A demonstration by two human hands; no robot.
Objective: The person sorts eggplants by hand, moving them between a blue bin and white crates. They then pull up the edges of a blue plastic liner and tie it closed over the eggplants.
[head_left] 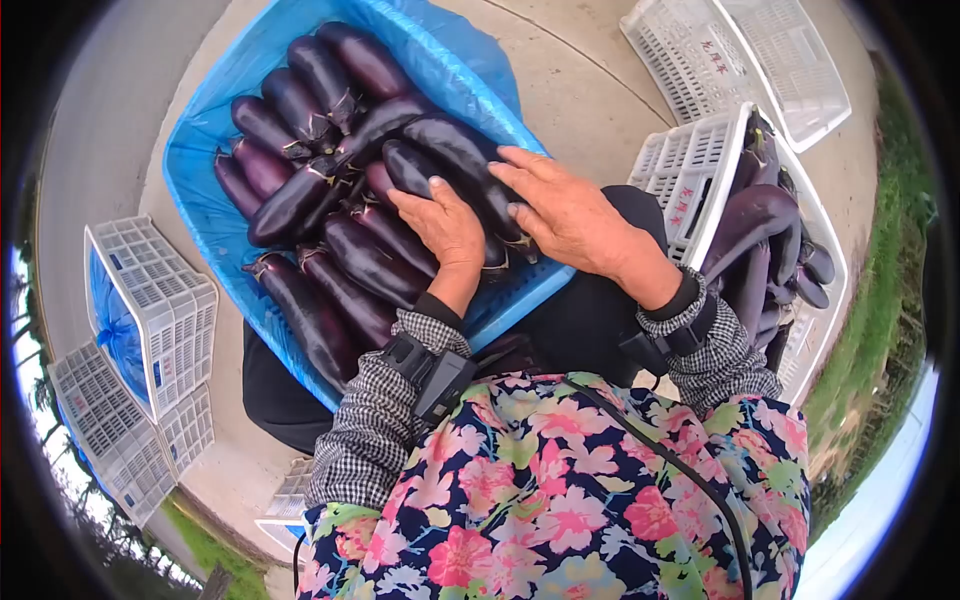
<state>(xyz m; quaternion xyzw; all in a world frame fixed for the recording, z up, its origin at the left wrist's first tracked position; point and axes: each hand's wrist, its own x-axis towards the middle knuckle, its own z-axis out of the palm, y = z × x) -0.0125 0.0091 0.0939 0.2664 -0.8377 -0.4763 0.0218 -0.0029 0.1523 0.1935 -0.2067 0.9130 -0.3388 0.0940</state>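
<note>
A crate lined with blue plastic film (205, 225) lies before me, filled with dark purple eggplants (375, 260). My left hand (445, 235) rests on the eggplants near the crate's right side, its fingers stretched out against a short eggplant (408, 167). Beside it, my right hand (570, 215) has its fingers spread, with the tips on a long eggplant (455, 150) along the right wall. Neither hand is wrapped round an eggplant. The palms' undersides are hidden.
At my right a white crate (690, 170) holds more eggplants (755, 235). Behind it stand other white crates (690, 60). Stacked white crates (180, 320), one with blue film inside, are at the left. Concrete (570, 70) lies underneath, with grass (880, 250) at the right.
</note>
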